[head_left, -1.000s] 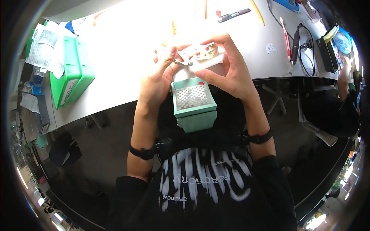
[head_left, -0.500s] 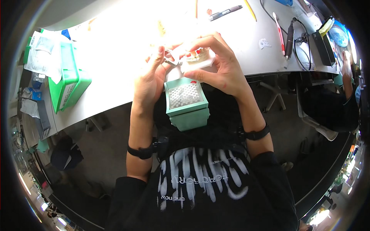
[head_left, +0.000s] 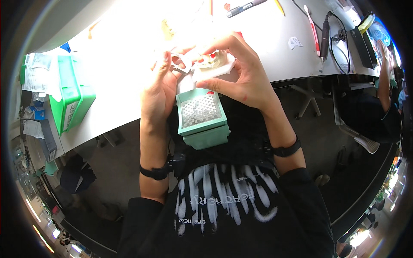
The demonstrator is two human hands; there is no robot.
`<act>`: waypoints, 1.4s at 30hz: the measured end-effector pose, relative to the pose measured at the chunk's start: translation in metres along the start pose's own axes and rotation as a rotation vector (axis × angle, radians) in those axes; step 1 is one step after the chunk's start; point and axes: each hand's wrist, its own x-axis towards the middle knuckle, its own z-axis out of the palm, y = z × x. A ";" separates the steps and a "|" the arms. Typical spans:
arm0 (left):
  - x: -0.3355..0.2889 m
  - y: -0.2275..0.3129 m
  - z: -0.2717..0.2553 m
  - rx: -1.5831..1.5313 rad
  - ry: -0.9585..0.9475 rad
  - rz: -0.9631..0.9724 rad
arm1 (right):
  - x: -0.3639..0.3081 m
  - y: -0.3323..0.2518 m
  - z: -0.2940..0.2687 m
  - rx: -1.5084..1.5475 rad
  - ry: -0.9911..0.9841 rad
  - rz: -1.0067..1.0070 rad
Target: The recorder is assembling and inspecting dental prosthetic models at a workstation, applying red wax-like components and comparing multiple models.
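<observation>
My left hand [head_left: 158, 91] is closed round a small silver-grey metal tool [head_left: 184, 65] with curved arms, like a caliper; glare washes out part of it. My right hand [head_left: 246, 73] curves round a dental model [head_left: 218, 59], a cream tooth cast with red patches on a white base, its thumb along the near side. The tool's end is close beside the cast; whether they touch I cannot tell. Just below both hands, at the table's front edge, is a mint-green box [head_left: 205, 138] with a perforated metal grille [head_left: 200, 111] on top.
Bright glare covers the white table [head_left: 116, 103]. Green bins [head_left: 73, 103] stand at the left. To the right lie a pen [head_left: 246, 7], a red-and-white toothbrush [head_left: 313, 32], a corded handpiece [head_left: 325, 38] and a small white piece [head_left: 294, 42]. Another person's arm [head_left: 384, 81] shows far right.
The whole view has shifted slightly, so the table things sit a little further left and up. Both hands keep their hold, with the tool and cast still close together.
</observation>
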 end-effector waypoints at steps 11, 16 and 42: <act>0.005 -0.002 -0.009 -0.022 0.011 -0.011 | 0.004 0.000 -0.001 -0.042 -0.016 0.023; 0.005 0.006 -0.006 -0.059 -0.011 -0.039 | 0.009 -0.015 -0.002 -0.009 -0.028 0.086; 0.020 -0.015 -0.037 0.418 -0.020 0.378 | 0.009 -0.015 -0.030 -0.297 0.071 0.113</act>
